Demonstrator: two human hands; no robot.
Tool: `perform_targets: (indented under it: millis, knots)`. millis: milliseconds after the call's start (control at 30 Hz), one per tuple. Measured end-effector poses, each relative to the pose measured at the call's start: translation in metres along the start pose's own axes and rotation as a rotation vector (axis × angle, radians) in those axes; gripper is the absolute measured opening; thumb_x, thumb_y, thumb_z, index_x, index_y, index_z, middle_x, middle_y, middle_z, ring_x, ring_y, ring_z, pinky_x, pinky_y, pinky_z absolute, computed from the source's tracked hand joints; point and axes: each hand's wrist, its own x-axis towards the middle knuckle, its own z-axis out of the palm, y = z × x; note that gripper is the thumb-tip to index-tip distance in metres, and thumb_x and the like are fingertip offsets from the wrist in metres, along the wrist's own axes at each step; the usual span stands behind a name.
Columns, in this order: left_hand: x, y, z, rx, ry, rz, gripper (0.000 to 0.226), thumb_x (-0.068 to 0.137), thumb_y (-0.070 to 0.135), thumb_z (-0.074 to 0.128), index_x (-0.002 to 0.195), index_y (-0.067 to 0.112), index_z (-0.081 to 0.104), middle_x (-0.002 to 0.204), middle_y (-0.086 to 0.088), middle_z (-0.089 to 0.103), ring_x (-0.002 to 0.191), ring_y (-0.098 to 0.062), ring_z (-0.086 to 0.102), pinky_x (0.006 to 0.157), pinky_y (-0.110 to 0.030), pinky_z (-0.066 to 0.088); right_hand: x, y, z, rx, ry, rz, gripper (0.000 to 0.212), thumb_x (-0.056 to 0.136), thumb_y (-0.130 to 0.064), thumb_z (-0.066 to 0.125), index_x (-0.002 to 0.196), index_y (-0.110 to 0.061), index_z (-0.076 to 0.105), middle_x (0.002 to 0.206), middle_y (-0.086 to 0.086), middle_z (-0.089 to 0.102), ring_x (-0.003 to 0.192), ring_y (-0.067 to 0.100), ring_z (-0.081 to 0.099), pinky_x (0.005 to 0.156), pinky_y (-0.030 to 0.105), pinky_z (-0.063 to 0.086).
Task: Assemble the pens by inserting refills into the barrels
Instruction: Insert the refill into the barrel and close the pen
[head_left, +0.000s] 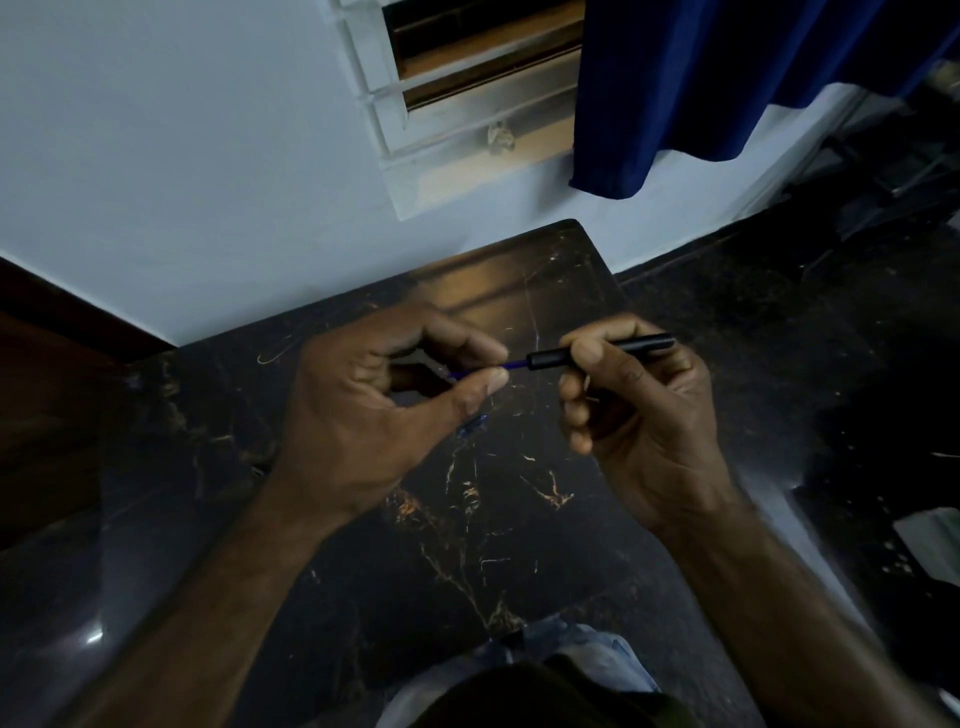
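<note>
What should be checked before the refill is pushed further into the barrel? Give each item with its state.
1. Left hand pinches the blue refill: ok.
2. Right hand grips the black barrel: ok.
3. Refill lined up with the barrel mouth: ok.
4. Refill tip already inside the barrel: cannot tell.
5. Refill fully seated: not ok, blue still shows.
6. Small blue piece on the table: cannot tell what it is.

The thin blue refill (517, 364) vanishes into the black plastic barrel (597, 354) at centre frame, its other end hidden behind the left hand (384, 410); the small blue object (474, 423) below is too blurred to identify.
</note>
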Motion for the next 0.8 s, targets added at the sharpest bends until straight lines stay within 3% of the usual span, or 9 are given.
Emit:
perform_targets:
  millis: [133,367,533,633,733,800]
  knots:
    - [0.008,-0.006,0.009,-0.034,0.016,-0.016,0.026,0.090,0.019,0.088,0.110,0.022,0.072,0.094,0.002,0.079,0.085,-0.021,0.079,0.072,-0.039,0.066,0.000,0.004,-0.007,0.035,0.015,0.018,0.009,0.094,-0.009,0.069,0.097,-0.001,0.066,0.072,0.008,0.068,0.054,0.015,0.062,0.043,0.023,0.048]
    - [0.019,-0.013,0.016,0.029,-0.034,-0.019,0.029,0.089,0.018,0.089,0.112,0.020,0.070,0.091,0.005,0.079,0.087,-0.016,0.080,0.072,-0.023,0.061,0.007,0.008,-0.021,0.035,0.046,0.086,0.013,0.092,-0.017,0.074,0.096,-0.006,0.069,0.075,0.008,0.070,0.057,0.014,0.063,0.043,0.023,0.048]
    - [0.022,-0.026,0.026,0.031,-0.071,-0.018,0.046,0.091,0.031,0.086,0.129,0.014,0.066,0.107,0.000,0.078,0.102,-0.021,0.078,0.085,-0.031,0.063,0.015,0.025,-0.017,0.218,0.154,0.180,0.009,0.095,-0.014,0.065,0.090,-0.009,0.070,0.072,0.005,0.070,0.055,0.011,0.062,0.044,0.021,0.048]
    - [0.015,-0.057,0.027,0.015,0.075,-0.064,0.033,0.102,0.039,0.069,0.128,0.018,0.067,0.112,0.000,0.078,0.105,-0.020,0.077,0.087,-0.029,0.061,0.018,0.030,-0.024,0.320,0.204,0.245,0.009,0.095,-0.016,0.064,0.091,-0.010,0.068,0.071,0.004,0.069,0.055,0.010,0.062,0.044,0.020,0.047]
    - [-0.007,-0.119,0.040,0.248,0.236,-0.239,0.014,0.100,0.028,0.074,0.111,0.020,0.074,0.098,0.009,0.077,0.090,-0.005,0.075,0.078,-0.024,0.062,0.017,0.029,-0.041,0.342,0.232,0.266,0.008,0.096,-0.016,0.063,0.091,-0.011,0.067,0.070,0.003,0.069,0.055,0.010,0.063,0.044,0.020,0.048]
    - [-0.027,-0.165,0.055,0.369,0.182,-0.410,0.006,0.095,0.016,0.080,0.101,0.015,0.078,0.092,0.004,0.078,0.085,-0.009,0.076,0.080,-0.037,0.064,0.015,0.025,-0.052,0.324,0.244,0.273,0.010,0.095,-0.016,0.062,0.088,-0.012,0.068,0.070,0.003,0.069,0.056,0.010,0.063,0.045,0.020,0.048]
